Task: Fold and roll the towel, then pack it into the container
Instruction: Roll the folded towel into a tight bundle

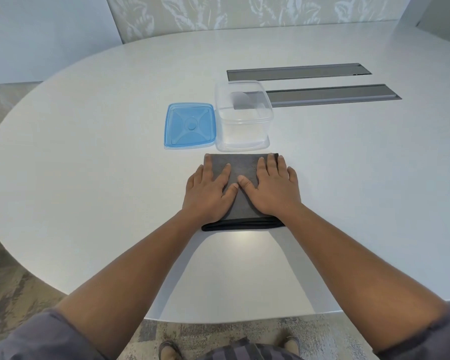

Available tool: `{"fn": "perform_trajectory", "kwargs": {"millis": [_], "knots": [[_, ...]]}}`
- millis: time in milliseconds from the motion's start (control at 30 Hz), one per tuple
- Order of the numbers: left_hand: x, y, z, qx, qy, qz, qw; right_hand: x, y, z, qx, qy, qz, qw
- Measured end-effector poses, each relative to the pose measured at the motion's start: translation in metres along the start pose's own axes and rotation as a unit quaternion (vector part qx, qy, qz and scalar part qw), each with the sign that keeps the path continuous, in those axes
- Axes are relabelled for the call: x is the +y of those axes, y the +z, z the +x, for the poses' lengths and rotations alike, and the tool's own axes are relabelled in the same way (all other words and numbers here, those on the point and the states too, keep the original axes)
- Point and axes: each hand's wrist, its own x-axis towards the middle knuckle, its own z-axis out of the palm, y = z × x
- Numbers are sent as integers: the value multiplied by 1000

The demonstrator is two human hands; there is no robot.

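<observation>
Two flat hands, left hand [209, 192] and right hand [272, 189], hide most of the towel [243, 166].

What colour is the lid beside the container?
The lid is translucent blue, seen in the head view.

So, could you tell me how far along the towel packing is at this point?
Folding looks done: the grey towel lies as a flat, layered rectangle on the table. In hand: the left hand and right hand press flat on it, palms down. Left: rolling has not started, and the clear container stands empty and open, its blue lid lying beside it.
</observation>
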Motion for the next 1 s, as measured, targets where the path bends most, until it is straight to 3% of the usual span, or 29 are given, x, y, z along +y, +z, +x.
{"fn": "perform_trajectory", "kwargs": {"millis": [133,233,333,400,467,567,667,833,1000], "knots": [[4,-7,3,-5,-37,-39,999,-6,-4,2,-11,18,-25,999],[2,-14,11,20,-72,-150,986,-19,-8,2,59,-24,8,998],[1,-27,16,53,-112,-309,943,-39,-7,0,87,-103,216,967],[1,-35,17,31,-139,-362,921,-51,-8,-3,45,-88,390,915],[-1,-39,16,-1,-113,-359,927,-59,-10,-4,6,-54,472,880],[-2,-40,11,-59,-38,-324,943,-65,-10,4,-4,-35,397,917],[-5,-42,8,-78,-15,-304,949,-73,-3,9,18,-44,295,954],[-13,-62,3,-39,-45,-332,941,-88,12,5,43,-69,310,947],[-29,-76,9,-62,-99,-311,943,-102,21,-12,61,-81,345,933]]}}
